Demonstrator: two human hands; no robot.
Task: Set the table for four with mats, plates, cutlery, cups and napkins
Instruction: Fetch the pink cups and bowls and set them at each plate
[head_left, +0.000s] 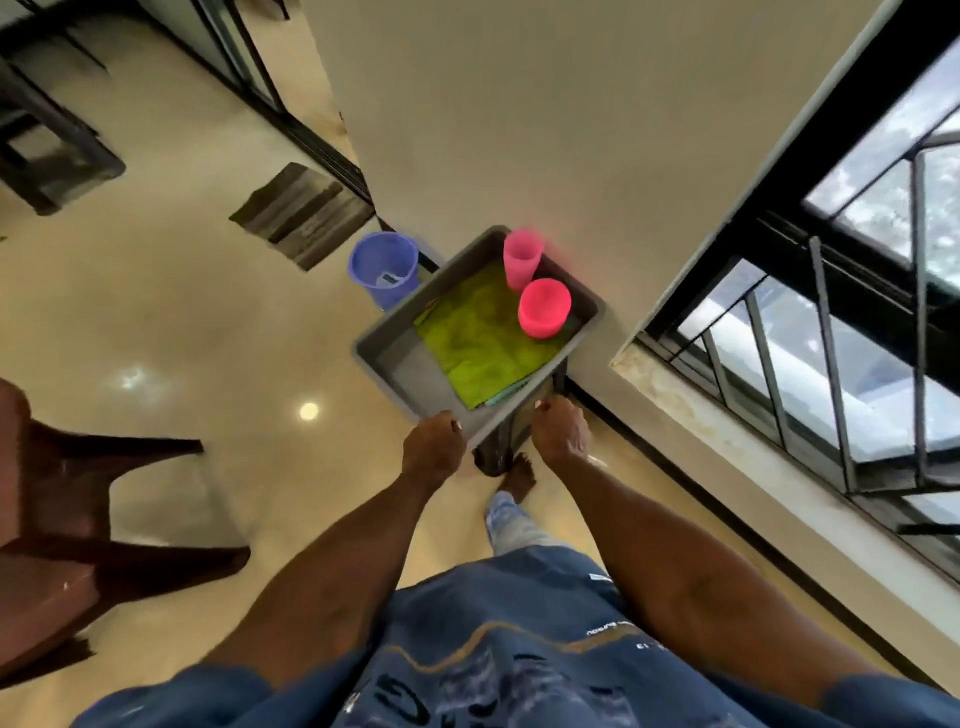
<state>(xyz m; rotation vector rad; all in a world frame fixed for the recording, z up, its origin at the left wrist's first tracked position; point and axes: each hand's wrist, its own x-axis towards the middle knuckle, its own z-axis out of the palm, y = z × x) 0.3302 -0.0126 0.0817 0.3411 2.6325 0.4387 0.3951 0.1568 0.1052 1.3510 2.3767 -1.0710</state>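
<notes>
left hand grip curled on grey tray rim | right hand likewise | arms outstretched

A matt grey plastic tray carries fuzzy green cloth and smooth pink plastic cups. The cream floor shines glossy.

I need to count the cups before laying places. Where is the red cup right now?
In the head view, the red cup stands inside the grey tub, toward its right, on the green cloth, beside the pink cup.

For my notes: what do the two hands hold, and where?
Both the left hand and right hand hold the grey tray by its near rim.
</notes>
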